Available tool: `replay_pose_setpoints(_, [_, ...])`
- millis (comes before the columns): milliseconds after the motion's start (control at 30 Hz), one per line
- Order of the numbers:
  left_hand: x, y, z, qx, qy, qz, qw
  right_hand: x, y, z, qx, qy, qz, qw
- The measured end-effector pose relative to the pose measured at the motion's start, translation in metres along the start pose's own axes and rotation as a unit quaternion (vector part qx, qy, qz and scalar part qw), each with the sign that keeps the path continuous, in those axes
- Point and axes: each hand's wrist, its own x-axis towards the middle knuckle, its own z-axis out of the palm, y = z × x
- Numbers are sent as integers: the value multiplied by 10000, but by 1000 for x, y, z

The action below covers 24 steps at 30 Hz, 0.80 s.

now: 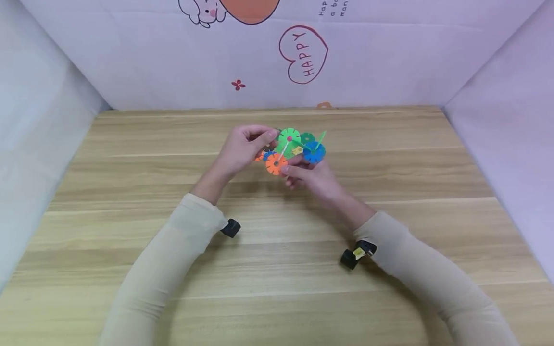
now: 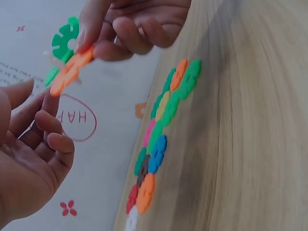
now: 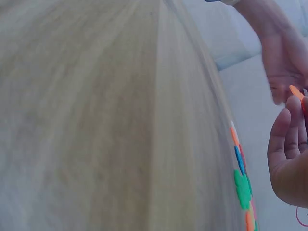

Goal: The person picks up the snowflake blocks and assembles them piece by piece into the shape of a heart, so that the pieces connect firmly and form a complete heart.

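Above the tabletop, close to the middle of its far edge, the right hand pinches an orange disc by its rim between thumb and fingers. A white rod reaches from that disc toward a light green disc farther from the near edge. To the right, a blue disc overlaps the right hand in the head view, with a green rod slanting up from it; it appears to belong to the same raised assembly. The left hand is just beside the green disc. Its fingers are loosely bent, with a gap at the thumb in the left wrist view, and nothing is plainly gripped; whether a fingertip touches a disc, I cannot tell.

Along the tabletop's far edge, below the hands, lies a row of discs in several colours, ending in white on the left.

The step in hand seems to be fitting or adjusting slotted discs on rods in mid-air, with the right hand steadying the work. The next move probably calls for the left hand to take a firm hold of the green disc's rim while the orange one is kept from twisting, so that the rod stays lined up. Pressing off-line could pop a joint loose; how deeply the rod is seated is too small to judge.
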Motion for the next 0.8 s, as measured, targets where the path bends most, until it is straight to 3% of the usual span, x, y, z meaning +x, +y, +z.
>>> replay_pose_setpoints(200, [-1,-21,-19,549,54,-295,9980,-1,-7,-11,296,436,-157,9985])
replay_pose_setpoints(367, [-2,-38,-29,1389,-175,-759,9872,-3,-14,-23,345,692,-31,9970])
replay_pose_setpoints(567, [0,-44,-33,2039,-260,-1006,9735,-5,-17,-34,408,891,117,9951])
replay_pose_setpoints(800, [6,-46,-35,2505,-53,-1254,9599,-6,-17,-40,400,889,151,9951])
